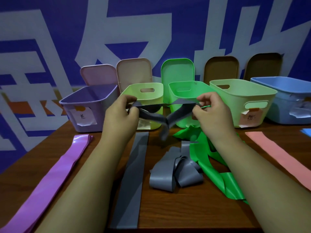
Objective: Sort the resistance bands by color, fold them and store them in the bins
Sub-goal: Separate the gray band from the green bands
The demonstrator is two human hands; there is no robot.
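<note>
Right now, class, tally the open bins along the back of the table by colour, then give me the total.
Purple bin: 1
Pale yellow-green bins: 2
Bright green bin: 1
Blue bin: 1
Total: 5

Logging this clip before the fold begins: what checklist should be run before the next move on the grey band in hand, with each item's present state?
1. Grip on the held grey band: ok, left hand and right hand each pinch an end.
2. Held grey band flat: not ok, twisted, sagging in the middle.
3. All bins open: ok, lids lean behind them.
4. Bin for grey identified: cannot tell, labels unreadable.
5. The flat grey band lies straight on the table: ok.
</note>
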